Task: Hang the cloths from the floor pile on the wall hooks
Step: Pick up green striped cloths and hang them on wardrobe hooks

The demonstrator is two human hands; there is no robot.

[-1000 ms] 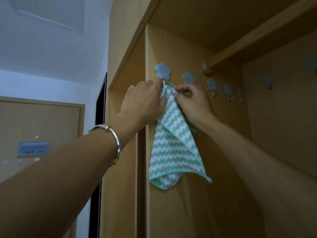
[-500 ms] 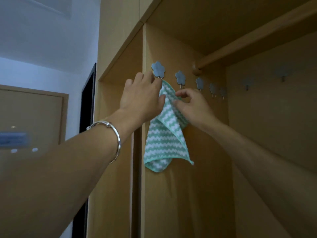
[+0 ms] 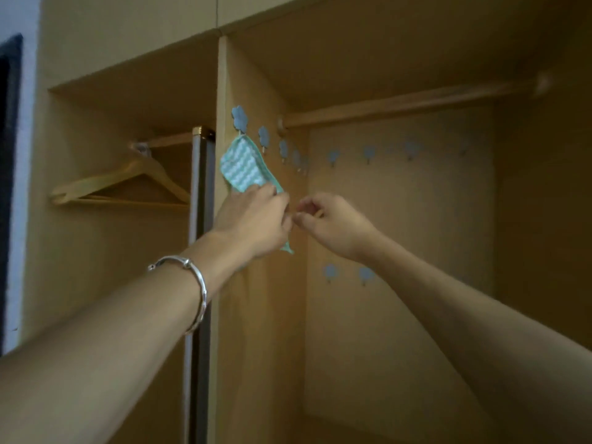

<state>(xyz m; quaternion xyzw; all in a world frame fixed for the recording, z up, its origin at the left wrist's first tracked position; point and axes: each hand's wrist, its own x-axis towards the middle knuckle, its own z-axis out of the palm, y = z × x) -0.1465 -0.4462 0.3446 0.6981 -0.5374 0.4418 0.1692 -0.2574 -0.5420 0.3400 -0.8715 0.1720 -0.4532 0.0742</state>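
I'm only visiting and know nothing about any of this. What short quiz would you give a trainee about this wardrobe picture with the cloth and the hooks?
1. True or false: the green-and-white cloth hangs from the frontmost flower-shaped hook.
2. What hangs in the left compartment? A wooden hangers; B a coat; C a towel.
3. Fill in: the silver bracelet is on the person's ___ wrist.
Key: 1 true; 2 A; 3 left.
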